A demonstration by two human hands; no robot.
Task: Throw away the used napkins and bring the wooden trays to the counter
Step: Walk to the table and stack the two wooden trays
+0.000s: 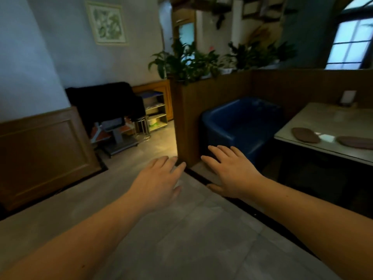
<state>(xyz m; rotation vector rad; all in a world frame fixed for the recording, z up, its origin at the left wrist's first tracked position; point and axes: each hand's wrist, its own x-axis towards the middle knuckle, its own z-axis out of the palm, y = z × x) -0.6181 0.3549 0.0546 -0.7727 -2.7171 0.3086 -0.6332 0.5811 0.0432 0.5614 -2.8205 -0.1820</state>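
Two bare forearms reach forward from the bottom corners of the frame, both hands held flat, palm down, over grey floor tiles (191,239) with nothing in either. At far left, a wood-panelled wall section (40,154) fills the middle of the frame, with a framed picture (108,23) on the pale wall above it. Right of that sits a dark covered piece of furniture (105,102), and a small open shelf unit (156,112) stands in a warmly lit recess. The left hand (159,178) lies just left of centre, fingers together and extended, slightly blurred. A wooden partition (201,110) topped with leafy potted plants (191,61) rises behind it. The right hand (232,170) sits just right of centre, fingers spread loosely, thumb pointing toward the left hand; the two are near but apart. Beyond it is a blue armchair (242,124). At the right edge, a glass-topped table (327,122) carries two dark oval wooden trays (305,135) with a white napkin (326,137) between them, well away from both hands.
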